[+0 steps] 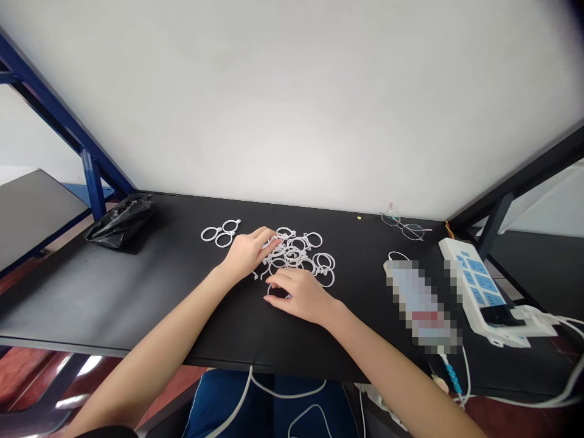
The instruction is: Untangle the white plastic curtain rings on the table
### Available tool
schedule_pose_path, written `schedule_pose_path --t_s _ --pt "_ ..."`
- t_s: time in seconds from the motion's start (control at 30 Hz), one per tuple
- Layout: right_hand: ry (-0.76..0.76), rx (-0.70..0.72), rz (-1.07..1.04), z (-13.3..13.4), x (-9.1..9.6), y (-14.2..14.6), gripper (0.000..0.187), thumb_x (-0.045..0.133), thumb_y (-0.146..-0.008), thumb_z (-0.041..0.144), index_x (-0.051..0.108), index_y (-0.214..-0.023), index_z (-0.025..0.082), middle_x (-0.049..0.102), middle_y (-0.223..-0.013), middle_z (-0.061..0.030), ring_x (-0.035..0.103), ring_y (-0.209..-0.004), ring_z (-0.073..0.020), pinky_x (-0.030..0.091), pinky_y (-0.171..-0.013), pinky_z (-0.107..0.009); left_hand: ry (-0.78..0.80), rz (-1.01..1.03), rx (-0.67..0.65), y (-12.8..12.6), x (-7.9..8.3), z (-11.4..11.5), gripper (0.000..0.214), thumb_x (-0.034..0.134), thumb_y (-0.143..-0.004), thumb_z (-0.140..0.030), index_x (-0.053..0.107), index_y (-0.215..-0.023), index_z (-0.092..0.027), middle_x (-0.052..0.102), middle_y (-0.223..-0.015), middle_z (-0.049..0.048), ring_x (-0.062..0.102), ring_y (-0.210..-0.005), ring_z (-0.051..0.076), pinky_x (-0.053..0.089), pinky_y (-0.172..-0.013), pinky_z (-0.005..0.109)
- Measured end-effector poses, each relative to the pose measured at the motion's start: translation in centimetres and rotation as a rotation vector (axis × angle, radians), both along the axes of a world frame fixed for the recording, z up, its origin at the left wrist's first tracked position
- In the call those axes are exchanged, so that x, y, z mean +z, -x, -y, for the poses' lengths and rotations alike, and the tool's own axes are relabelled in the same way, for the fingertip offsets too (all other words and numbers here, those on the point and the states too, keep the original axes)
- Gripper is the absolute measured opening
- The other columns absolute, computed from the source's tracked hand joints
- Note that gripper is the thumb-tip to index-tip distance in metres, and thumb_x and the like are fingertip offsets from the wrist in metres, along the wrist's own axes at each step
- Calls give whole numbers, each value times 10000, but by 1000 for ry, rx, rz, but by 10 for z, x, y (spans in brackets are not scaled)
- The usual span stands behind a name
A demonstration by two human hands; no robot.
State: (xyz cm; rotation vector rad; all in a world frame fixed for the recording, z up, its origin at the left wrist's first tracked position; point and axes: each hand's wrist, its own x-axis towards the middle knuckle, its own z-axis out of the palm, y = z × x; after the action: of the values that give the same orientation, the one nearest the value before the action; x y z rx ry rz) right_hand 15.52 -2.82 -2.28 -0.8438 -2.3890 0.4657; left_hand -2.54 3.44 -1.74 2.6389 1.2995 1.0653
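A heap of several white plastic rings (301, 255) lies in the middle of the black table (137, 292). My left hand (249, 250) reaches into the heap's left side, fingers curled and pinched on a ring. My right hand (301, 295) rests on the table just in front of the heap, fingers bent over one white ring (274, 291) pressed against the surface. A small group of three linked white rings (222, 232) lies apart, to the left of the heap.
A crumpled black plastic bag (119, 222) sits at the table's far left. Eyeglasses (404, 224) lie by the wall on the right. A white and blue power strip (483, 292) with cables and a blurred flat object (420, 301) occupy the right side.
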Motion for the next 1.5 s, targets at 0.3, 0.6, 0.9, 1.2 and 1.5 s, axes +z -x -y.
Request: schedule_pose_path --t_s 0.3,0.6,0.9,1.2,1.5 --pt "-20 101 42 0 0 5 91 569 -855 102 602 -853 186 659 -779 -24 578 -734 -161 468 -782 -307 14 -3 175 5 -3 -7 312 361 -1007 -350 598 -1087 -163 704 -1009 74 624 -598 108 396 -530 202" --pt "-76 118 -5 -1 -3 5 130 526 -855 105 579 -775 192 620 -660 5 521 -625 -139 459 -819 -321 -75 -224 359 15 -9 -19 361 305 -1008 -282 586 -1149 -104 702 -942 135 668 -836 244 451 -667 306" --pt "-99 88 -43 -1 -6 6 200 497 -896 114 608 -744 182 622 -599 12 475 -546 -118 458 -738 -283 23 -390 404 20 -27 -25 369 302 -979 -207 550 -1205 -54 681 -1008 198 636 -998 313 462 -836 413" --pt "-59 78 -30 0 -6 6 200 503 -907 140 621 -751 183 641 -616 6 528 -554 -116 461 -688 -267 164 -455 408 24 -37 -28 452 295 -959 -211 477 -1330 -28 531 -1350 211 509 -1228 342 439 -974 455" --pt "-121 26 -200 3 -6 6 167 491 -912 134 640 -852 177 649 -639 10 565 -548 -103 464 -574 -225 97 -333 404 30 -45 -37 402 335 -956 -241 560 -1217 -34 519 -1342 237 489 -1247 351 398 -1038 487"
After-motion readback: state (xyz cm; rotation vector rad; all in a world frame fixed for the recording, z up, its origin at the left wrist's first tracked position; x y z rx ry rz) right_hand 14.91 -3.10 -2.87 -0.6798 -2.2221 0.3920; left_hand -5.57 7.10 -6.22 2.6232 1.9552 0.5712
